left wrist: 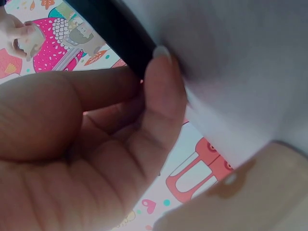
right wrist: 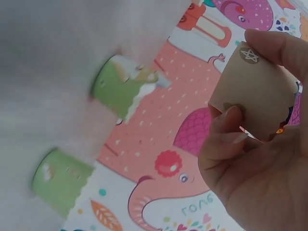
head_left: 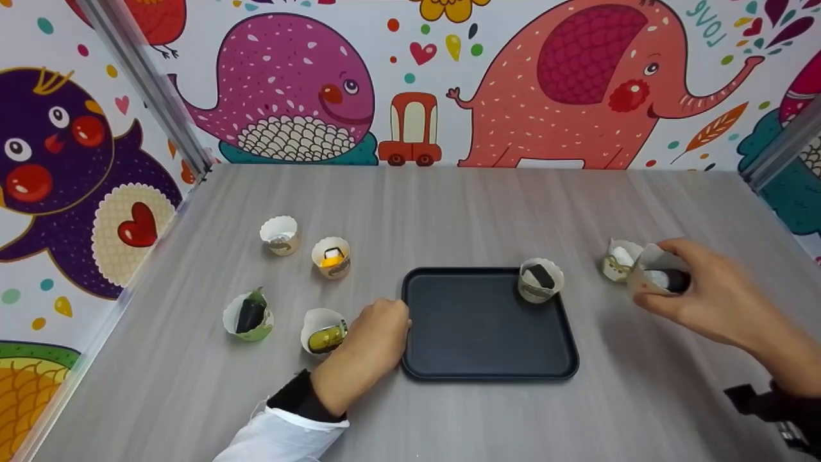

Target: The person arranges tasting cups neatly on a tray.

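Observation:
My left hand pinches the left edge of a dark rectangular tray; in the left wrist view the tray's dark rim lies between thumb and fingers. Over the table at the right, my right hand grips a beige paper cup tilted on its side, with something black and white in its mouth. Right beside that cup is another paper cup with a white item in it. A paper cup with a dark item stands at the tray's back right corner.
Left of the tray stand several paper cups: a pale one, one with a yellow item, a green one holding an eggplant-shaped piece, and one with a greenish item. Printed cartoon panels wall the table's back and sides.

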The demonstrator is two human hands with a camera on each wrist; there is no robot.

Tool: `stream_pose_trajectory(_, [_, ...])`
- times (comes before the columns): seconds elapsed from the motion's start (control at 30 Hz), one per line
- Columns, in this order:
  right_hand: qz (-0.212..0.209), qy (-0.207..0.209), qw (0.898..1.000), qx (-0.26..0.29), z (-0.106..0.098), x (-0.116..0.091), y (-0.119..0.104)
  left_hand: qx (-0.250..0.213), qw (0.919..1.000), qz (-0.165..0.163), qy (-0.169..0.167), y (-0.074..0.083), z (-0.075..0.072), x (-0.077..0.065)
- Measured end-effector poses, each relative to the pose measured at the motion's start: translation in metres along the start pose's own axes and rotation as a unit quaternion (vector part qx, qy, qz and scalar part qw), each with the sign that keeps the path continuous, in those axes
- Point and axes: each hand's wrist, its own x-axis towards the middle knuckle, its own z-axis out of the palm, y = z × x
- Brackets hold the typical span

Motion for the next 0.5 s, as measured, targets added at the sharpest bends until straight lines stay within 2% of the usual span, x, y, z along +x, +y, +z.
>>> stream_pose_trajectory(0.33, [-0.048, -0.005, 0.997, 0.054, 0.01, 0.02, -0.033, -0.004, 0.9998, -0.013, -0.016, 0.0, -0.001, 0.001])
stream_pose_trajectory(0.5, [-0.079, 0.006, 0.994, 0.069, 0.017, 0.031, -0.046, 0.001, 0.9997, -0.016, -0.018, 0.001, -0.001, 0.002])
